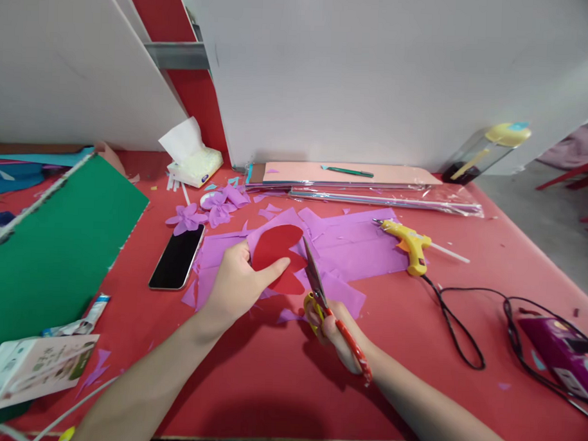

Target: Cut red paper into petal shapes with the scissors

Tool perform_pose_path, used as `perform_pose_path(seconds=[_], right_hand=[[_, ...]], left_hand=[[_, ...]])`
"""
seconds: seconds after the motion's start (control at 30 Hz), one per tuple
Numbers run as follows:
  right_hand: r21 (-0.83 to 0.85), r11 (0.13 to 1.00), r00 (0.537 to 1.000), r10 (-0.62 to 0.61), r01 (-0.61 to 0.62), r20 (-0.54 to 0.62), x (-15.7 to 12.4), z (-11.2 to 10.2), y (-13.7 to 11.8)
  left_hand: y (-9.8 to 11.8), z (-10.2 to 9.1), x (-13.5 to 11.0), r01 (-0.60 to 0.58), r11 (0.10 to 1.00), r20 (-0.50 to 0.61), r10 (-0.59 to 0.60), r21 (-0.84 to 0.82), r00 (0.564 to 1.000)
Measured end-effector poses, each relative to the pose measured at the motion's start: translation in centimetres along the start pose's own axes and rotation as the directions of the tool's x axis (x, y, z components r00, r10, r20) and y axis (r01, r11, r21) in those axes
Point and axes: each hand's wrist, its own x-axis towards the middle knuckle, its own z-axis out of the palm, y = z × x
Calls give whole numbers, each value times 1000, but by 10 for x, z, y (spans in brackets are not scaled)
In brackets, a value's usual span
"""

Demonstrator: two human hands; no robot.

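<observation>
My left hand (pixel 238 284) pinches a rounded piece of red paper (pixel 277 245) and holds it just above the table. My right hand (pixel 336 331) grips scissors (pixel 320 292) with red and yellow handles. Their blades point up and away, with the tips touching the right edge of the red paper. Purple paper sheets (pixel 355 245) and scraps lie under and behind both hands.
A red table (pixel 279 381) holds a black phone (pixel 177 257), purple paper flowers (pixel 212 211), a tissue pack (pixel 192 159), a yellow glue gun (pixel 411 242) with a black cord (pixel 457 329), and wrapped paper sheets (pixel 353 181). A green board (pixel 52 244) and a white box (pixel 33 369) lie at the left.
</observation>
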Motion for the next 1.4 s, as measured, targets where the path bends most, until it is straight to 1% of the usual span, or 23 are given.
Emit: perform_pose_path(seconds=[0.07, 0.27, 0.37, 0.47, 0.7, 0.83, 0.93, 1.0, 1.07, 1.23, 1.33, 1.4], right_hand=[[7, 1000, 1000, -1, 1, 7, 0, 0, 1], [-18, 1000, 999, 6, -6, 40, 0, -2, 2], [-33, 999, 999, 16, -14, 40, 0, -3, -1], [-6, 1000, 998, 29, -28, 57, 0, -3, -2], [35, 998, 992, 43, -48, 115, -2, -4, -6], [23, 999, 987, 39, -43, 158, -2, -7, -11], [19, 999, 980, 34, -39, 194, 0, -9, -9], [22, 999, 978, 19, -24, 207, 2, -10, -7], [28, 1000, 975, -1, -5, 221, 4, -11, -5], [116, 993, 968, -6, -23, 251, 11, -12, -7], [197, 980, 964, -34, -20, 264, 15, -11, -8], [227, 974, 963, -63, 2, 262, 18, -11, -7]], left_hand=[[1, -1, 0, -26, 999, -10, 26, 21, 1000], [-3, -5, 2, -78, 996, 18, 77, 45, 997], [-3, -7, 3, -124, 987, -4, 125, 102, 992], [-2, -10, 4, -157, 974, -24, 163, 162, 986], [0, -15, 2, -212, 963, 23, 211, 169, 977], [3, -17, 2, -225, 963, 75, 216, 151, 974], [5, -18, 3, -241, 947, 66, 233, 211, 970], [6, -19, 3, -262, 925, 47, 259, 275, 965], [7, -21, 4, -271, 913, 51, 269, 306, 962], [9, -23, 5, -277, 927, 82, 265, 252, 961], [7, -23, 7, -260, 933, 50, 256, 247, 965], [5, -22, 8, -253, 946, 13, 256, 201, 967]])
